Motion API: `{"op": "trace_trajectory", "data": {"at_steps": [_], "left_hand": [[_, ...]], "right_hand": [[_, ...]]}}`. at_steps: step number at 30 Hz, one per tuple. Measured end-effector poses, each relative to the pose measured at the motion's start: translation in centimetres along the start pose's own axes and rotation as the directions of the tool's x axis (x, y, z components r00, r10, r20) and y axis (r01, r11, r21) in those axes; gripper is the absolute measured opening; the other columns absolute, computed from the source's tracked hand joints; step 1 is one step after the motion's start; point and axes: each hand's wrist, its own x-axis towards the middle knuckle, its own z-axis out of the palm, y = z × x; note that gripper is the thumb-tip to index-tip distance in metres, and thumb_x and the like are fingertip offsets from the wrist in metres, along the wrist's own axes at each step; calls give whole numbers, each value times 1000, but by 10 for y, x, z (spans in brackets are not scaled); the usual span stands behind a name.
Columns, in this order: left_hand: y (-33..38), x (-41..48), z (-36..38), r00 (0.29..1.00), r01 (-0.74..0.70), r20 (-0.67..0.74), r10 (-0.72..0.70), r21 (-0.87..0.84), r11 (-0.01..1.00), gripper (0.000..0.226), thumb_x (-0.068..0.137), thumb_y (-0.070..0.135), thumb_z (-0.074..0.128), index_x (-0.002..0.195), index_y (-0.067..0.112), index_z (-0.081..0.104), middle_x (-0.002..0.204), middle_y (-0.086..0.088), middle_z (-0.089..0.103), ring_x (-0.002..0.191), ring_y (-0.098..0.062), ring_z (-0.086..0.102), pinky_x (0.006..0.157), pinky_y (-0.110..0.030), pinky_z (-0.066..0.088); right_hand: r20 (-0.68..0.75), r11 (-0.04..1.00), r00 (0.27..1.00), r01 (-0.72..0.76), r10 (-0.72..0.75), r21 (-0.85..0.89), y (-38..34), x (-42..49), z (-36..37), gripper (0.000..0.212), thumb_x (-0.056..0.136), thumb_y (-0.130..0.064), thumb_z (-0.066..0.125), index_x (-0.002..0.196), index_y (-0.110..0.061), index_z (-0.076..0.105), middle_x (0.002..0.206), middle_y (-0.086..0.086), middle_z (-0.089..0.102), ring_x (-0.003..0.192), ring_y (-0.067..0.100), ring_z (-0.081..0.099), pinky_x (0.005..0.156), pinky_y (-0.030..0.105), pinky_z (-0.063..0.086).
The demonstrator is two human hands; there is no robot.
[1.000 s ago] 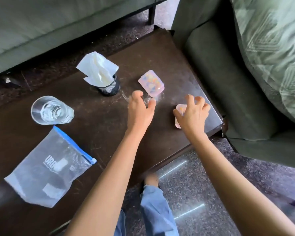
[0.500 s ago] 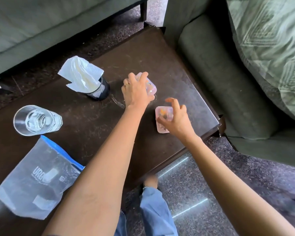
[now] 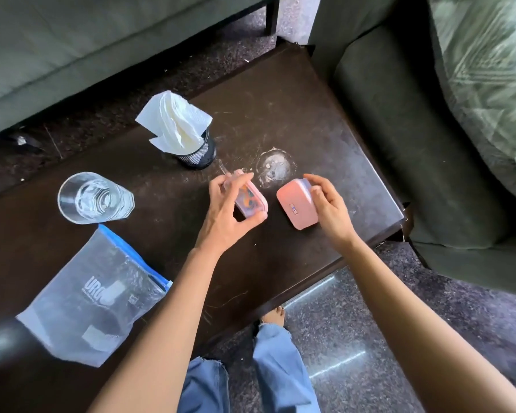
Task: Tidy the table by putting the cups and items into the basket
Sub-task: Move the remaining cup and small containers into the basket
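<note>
Left hand (image 3: 224,216): pinching clear pink-rimmed box (image 3: 249,201), tilted
Right hand (image 3: 328,210): gripping pink box (image 3: 295,205)
Glass (image 3: 93,198): far left on table (image 3: 310,114)

Dark scratched table (image 3: 325,114), green sofa (image 3: 72,46) behind, green armchair (image 3: 414,144) right, speckled glossy floor (image 3: 385,338)

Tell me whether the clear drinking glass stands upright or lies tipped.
Upright: the clear drinking glass stands on its base on the dark table, its round rim facing up.
</note>
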Motion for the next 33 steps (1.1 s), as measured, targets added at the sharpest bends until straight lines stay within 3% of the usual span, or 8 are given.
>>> {"op": "trace_trajectory", "data": {"at_steps": [4,7,10,14,17,22,26,33], "left_hand": [[-14,-14,-4,999,28,32,-30,54,998,76,72,32,81,130,30,31,143,-14,29,140,-23,28,106,-36,40],[-24,-21,-7,998,-12,66,-1,191,982,75,70,32,83,122,23,29,147,-19,34,147,-30,13,118,-54,16],[-30,-27,-9,996,-51,88,26,292,955,75,65,32,86,113,19,30,146,-19,39,146,-38,17,118,-57,7],[-32,-31,-8,991,-56,130,15,319,946,75,64,38,86,110,20,29,152,-24,28,146,-41,10,118,-56,4],[-27,-34,-10,991,-46,137,-2,345,937,87,63,54,81,123,21,27,153,-25,19,147,-41,7,119,-54,2],[-7,-50,-24,990,103,-98,-97,62,993,60,82,46,59,126,12,35,143,-18,31,135,-31,33,112,-41,29],[-4,-61,-39,874,194,-435,-216,-94,976,36,93,20,52,122,1,43,123,-16,51,114,-23,51,99,-32,44],[-15,-83,-76,775,256,-528,-346,-239,937,28,95,15,51,118,3,42,120,-11,52,106,-17,57,96,-32,49]], "right_hand": [[-246,997,969,-54,39,-58,-2,0,-1,27,98,-23,41,107,-25,66,103,-10,67,90,5,58,75,20,44],[-375,989,927,-53,-4,-141,-4,-6,-1,27,99,-29,39,103,-22,64,95,-5,66,92,15,59,77,28,45],[-280,960,956,4,-86,-281,-3,-12,1,32,96,-38,49,122,-19,56,114,2,58,106,18,53,90,30,41],[-123,890,987,40,-107,-455,1,-19,18,89,75,-35,77,146,-14,27,131,11,35,124,27,31,105,37,30],[-203,783,971,-26,-129,-621,-3,-23,30,100,72,-39,75,149,-11,18,137,17,31,126,38,28,107,48,25],[-181,705,900,171,-396,-689,-21,-52,64,82,74,-48,61,140,-8,33,132,15,41,120,35,36,101,48,29],[-64,720,948,191,-311,-667,-25,-67,112,94,71,-59,63,139,-2,34,125,14,47,112,32,44,97,42,35],[-186,845,965,59,-184,-532,-29,-70,147,73,66,-28,78,125,-3,43,114,13,44,105,29,41,96,36,35]]}}
